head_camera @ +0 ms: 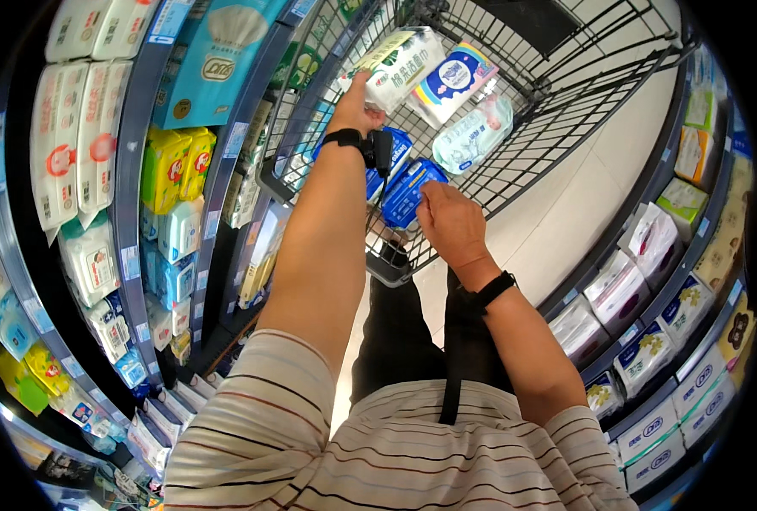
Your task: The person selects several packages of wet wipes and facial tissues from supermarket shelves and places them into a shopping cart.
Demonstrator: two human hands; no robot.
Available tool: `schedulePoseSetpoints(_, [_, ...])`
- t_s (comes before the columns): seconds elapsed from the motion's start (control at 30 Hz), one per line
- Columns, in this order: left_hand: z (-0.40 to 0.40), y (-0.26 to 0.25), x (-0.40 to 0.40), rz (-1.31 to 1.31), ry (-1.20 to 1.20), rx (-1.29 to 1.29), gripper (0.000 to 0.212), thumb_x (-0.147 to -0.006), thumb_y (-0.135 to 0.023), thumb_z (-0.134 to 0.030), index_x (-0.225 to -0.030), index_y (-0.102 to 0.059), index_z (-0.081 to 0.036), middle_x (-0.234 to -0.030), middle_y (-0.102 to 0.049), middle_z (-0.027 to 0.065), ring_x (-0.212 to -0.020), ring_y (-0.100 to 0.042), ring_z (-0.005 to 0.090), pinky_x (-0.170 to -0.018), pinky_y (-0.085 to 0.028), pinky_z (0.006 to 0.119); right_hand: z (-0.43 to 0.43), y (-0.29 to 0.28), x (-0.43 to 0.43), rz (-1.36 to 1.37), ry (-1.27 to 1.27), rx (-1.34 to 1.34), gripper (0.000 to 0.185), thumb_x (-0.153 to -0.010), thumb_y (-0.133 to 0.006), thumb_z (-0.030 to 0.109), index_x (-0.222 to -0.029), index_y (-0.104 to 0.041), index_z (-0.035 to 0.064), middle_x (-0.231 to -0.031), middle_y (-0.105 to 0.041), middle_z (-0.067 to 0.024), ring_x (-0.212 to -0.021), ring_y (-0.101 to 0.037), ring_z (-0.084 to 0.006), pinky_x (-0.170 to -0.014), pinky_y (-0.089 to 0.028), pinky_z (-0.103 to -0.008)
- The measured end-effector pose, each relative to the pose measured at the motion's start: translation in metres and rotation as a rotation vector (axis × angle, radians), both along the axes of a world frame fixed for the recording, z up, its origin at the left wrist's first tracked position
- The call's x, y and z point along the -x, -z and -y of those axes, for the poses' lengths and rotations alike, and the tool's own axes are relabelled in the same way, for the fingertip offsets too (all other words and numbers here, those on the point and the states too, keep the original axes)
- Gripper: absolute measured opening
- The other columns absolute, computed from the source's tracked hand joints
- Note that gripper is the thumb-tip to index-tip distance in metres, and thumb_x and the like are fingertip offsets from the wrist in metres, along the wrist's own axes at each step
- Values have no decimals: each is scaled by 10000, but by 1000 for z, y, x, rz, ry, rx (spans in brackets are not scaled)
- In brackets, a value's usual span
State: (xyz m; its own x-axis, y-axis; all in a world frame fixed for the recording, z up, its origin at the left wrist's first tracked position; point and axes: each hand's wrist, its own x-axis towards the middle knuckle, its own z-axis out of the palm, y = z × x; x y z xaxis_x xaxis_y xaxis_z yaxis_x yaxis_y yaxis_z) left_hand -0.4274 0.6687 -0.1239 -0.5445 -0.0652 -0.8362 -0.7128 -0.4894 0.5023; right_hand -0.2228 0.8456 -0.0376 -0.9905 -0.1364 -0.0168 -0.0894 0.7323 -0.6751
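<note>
My left hand [357, 107] grips the near left end of a white and green plastic pack of cotton face towels [404, 69], thumb on top. The pack is inside a black wire shopping cart [538, 150]. My right hand [453, 223] is over the cart's near side with its fingers curled, next to a blue wipes pack [412, 193]. Whether it touches the pack or the wire is hidden. Another blue pack [388, 160] lies beside it, partly behind my left wrist. Farther in are a blue, white and pink tissue pack [453, 80] and a pale green wipes pack [475, 133].
Store shelves [132, 128] with tissue and wipes packs rise close on my left. A second shelf [650, 319] with tissue packs curves along the right. Pale floor tiles [560, 211] show between the cart and that shelf. The cart's near corner [388, 274] is just before my legs.
</note>
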Motion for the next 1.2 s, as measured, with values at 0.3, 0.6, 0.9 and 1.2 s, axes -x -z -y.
schedulePoseSetpoints(0.3, [16, -117, -104, -272, 125, -38, 545, -911, -672, -519, -1264, -604, -109, -1070, -694, 28, -868, -651, 137, -631, -483, 267, 5, 1, 0, 29, 19, 7, 95, -903, -631, 171, -931, -626, 80, -752, -673, -182, -698, -670, -374, -648, -543, -468])
schedulePoseSetpoints(0.6, [75, -235, -279, -343, 179, 138, 648, -925, -628, -551, -1390, -497, -119, -1204, -636, 21, -969, -599, 113, -705, -471, 264, -40, -37, 41, 793, 198, 972, 512, -1038, -427, 414, -1360, -528, 30, -1182, -674, -120, -931, -705, -249, -721, -596, -350])
schedulePoseSetpoints(0.9, [97, -274, -374, -393, -13, 160, 585, -985, -528, -599, -1345, -550, -137, -1095, -702, 16, -904, -634, 106, -659, -500, 256, 6, -170, 26, 905, -292, 911, 610, -1042, -485, 510, -1468, -477, 74, -1392, -550, -113, -1234, -563, -226, -985, -510, -411])
schedulePoseSetpoints(1.2, [98, -302, -411, -484, -130, 227, 714, -1001, -314, -730, -1413, -464, -167, -1152, -691, 35, -870, -642, 120, -619, -514, 280, 21, -193, 17, 801, -426, 841, 648, -1010, -520, 564, -1408, -532, 52, -1240, -637, -103, -1009, -666, -216, -788, -598, -364])
